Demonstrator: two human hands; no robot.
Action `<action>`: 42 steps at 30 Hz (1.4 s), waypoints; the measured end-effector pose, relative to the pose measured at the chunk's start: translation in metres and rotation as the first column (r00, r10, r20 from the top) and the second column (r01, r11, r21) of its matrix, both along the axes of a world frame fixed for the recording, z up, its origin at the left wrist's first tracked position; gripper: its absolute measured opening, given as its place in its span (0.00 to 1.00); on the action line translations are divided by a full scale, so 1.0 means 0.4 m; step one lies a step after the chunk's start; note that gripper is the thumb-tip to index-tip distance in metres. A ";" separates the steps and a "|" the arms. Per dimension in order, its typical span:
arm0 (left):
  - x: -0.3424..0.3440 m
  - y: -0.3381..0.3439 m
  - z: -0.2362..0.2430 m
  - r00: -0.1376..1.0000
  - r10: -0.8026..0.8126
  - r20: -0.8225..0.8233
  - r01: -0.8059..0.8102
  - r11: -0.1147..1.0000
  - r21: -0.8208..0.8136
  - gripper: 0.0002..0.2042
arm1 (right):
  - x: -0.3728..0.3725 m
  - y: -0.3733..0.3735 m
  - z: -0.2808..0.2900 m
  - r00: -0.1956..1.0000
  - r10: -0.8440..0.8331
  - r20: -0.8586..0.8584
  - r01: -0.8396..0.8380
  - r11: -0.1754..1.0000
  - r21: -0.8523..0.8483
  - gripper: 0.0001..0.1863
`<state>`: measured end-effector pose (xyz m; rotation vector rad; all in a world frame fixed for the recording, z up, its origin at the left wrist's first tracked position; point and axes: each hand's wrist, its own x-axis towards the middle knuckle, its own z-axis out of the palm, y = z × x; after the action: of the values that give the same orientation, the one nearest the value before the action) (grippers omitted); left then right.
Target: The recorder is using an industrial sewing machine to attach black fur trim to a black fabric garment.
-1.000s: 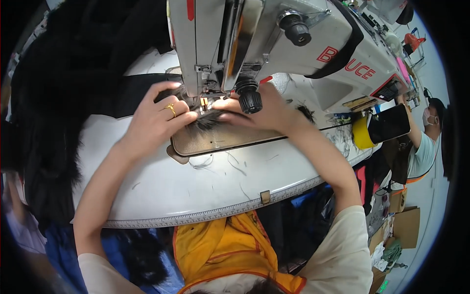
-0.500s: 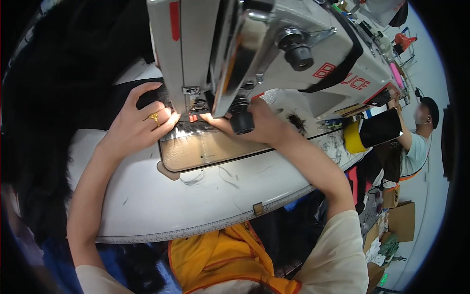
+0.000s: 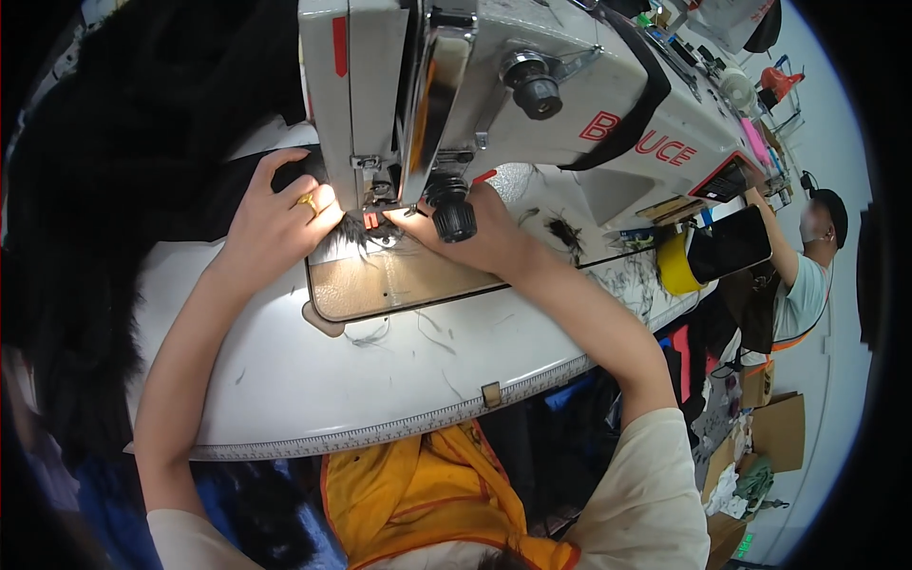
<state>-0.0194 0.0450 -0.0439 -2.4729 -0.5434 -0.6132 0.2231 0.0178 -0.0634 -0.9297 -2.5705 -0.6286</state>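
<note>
Under the head of a white sewing machine (image 3: pixel 356 85), black fur fabric (image 3: pixel 328 176) lies at the lit presser foot, which has a red part (image 3: pixel 370 219). My left hand (image 3: pixel 271 228), with a yellow ring, pinches the fabric just left of the foot; its index finger reaches out over the cloth. From the right, my right hand (image 3: pixel 480 237) has its fingertips close against the foot at the fur's edge. A black ribbed knob (image 3: pixel 454 220) hides part of that hand. Loose dark tufts stick out over the tan metal plate (image 3: pixel 380 285) in front of the foot.
A large mass of black fur (image 3: pixel 66 199) covers the left side. Along the white table's front edge runs a measuring tape (image 3: pixel 418 437). Stray hairs lie on the tabletop. To the right stand a yellow tape roll (image 3: pixel 676 266) and a dark phone-like screen (image 3: pixel 731 249). A co-worker (image 3: pixel 807 266) stands beyond.
The view has shifted slightly, so the machine and the knob sit a little further left. Both hands stay close to the presser foot. The fur in front of it now shows as ruffled tufts.
</note>
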 end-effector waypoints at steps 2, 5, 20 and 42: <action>0.013 0.008 -0.009 0.999 -0.008 0.045 0.008 1.000 -0.010 0.07 | 0.006 0.005 -0.004 1.000 -0.012 0.004 0.011 0.998 0.067 0.20; 0.008 0.014 0.000 0.995 0.096 0.022 -0.097 0.994 0.048 0.07 | 0.015 0.020 -0.006 0.995 -0.095 0.013 0.095 0.995 -0.040 0.17; 0.003 -0.002 -0.011 0.980 -0.173 0.100 0.178 0.983 -0.044 0.08 | -0.007 -0.004 0.008 0.987 0.135 -0.087 -0.118 0.977 0.176 0.09; 0.015 -0.011 -0.020 0.987 -0.124 0.099 0.130 0.990 -0.062 0.12 | -0.002 -0.006 0.003 0.946 0.074 -0.316 -0.104 0.992 -0.077 0.09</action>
<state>-0.0133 0.0404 -0.0521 -2.5680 -0.4517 -0.7775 0.2222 0.0155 -0.0620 -0.8585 -2.3559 -0.3092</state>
